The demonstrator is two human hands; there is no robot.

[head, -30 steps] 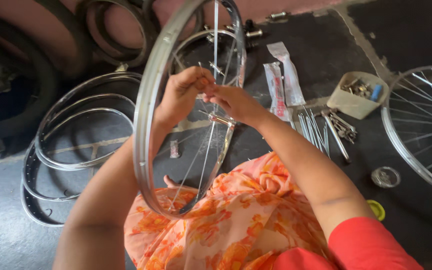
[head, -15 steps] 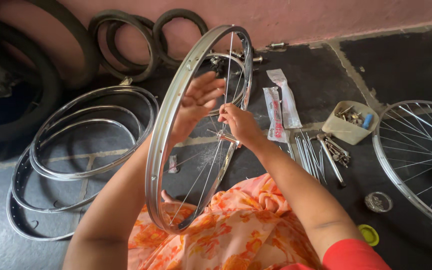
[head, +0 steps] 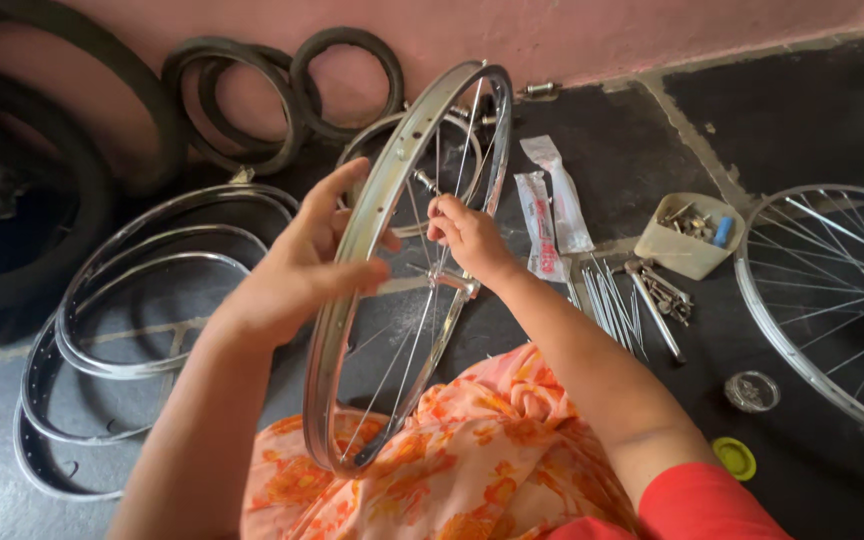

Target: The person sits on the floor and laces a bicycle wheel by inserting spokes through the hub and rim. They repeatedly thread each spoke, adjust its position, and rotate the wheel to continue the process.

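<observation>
Against the dark floor at far left lie bare rims [head: 122, 330]. Next, my left hand [head: 307, 265] grips the wheel rim [head: 372, 230], fingers curled around its edge, keeping it upright over my orange-clad lap. Inside the wheel, my right hand [head: 467, 235] pinches a spoke [head: 430, 215] with fingertips nearly closed. Loose spokes [head: 612, 305] and a small tray [head: 687, 240] lie rightward.

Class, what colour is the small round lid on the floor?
Yellow-green lid, seen in the head view.
</observation>
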